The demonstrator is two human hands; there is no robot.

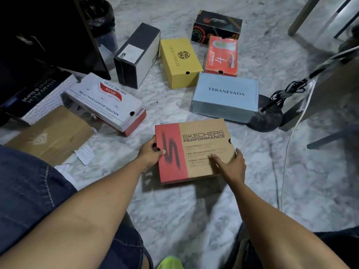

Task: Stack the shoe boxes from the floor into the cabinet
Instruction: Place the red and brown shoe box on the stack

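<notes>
Fingers (162, 151) of both hands clamp the Skechers box (194, 150).
Left hand (150, 154) grips its 9 o'clock edge, right hand (231, 164) its 4 o'clock corner; blue box (225, 96) at 12.

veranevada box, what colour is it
Light blue with dark lettering on the lid, seen in the head view: the Veranevada box.

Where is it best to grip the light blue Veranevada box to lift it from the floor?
Probably by its two short ends, one hand on each, coming down from above. The light blue box lies flat with its wide lid up. A black lamp base stands close against its right near corner, so that hand should stay toward the far end.
</notes>
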